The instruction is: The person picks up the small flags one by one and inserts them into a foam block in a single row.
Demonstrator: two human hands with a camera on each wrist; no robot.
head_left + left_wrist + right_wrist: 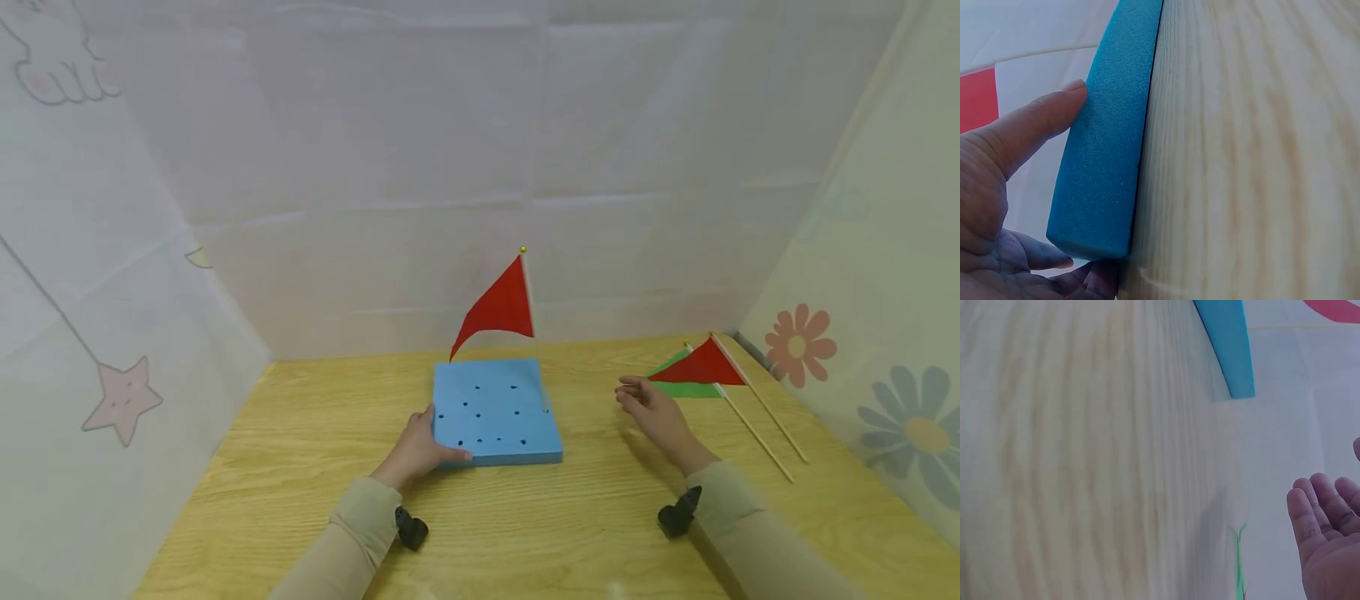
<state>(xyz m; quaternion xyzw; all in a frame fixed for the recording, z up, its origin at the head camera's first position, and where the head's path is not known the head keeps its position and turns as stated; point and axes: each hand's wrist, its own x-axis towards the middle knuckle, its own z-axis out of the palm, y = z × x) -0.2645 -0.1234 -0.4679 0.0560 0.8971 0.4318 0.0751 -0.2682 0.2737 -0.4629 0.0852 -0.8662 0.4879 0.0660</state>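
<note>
A blue foam board [495,425] dotted with small holes lies flat on the table. Its near left corner is gripped by my left hand [422,446]: the thumb [1063,106] lies at the near edge and the fingers curl round the left side. One red pennant flag [504,302] stands upright, its stick in a hole near the board's right edge. To the right, my right hand [656,417] hovers over the table, fingers loosely extended and holding nothing. Just beyond its fingertips are a second red pennant flag [705,367] and a green flag [693,390] partly hidden beneath it.
The wooden table [525,533] carries everything. Two pale sticks of the lying flags slant towards the near right. A white cloth backdrop [375,167] rises behind the table, and printed cloth [862,250] hangs along the right side.
</note>
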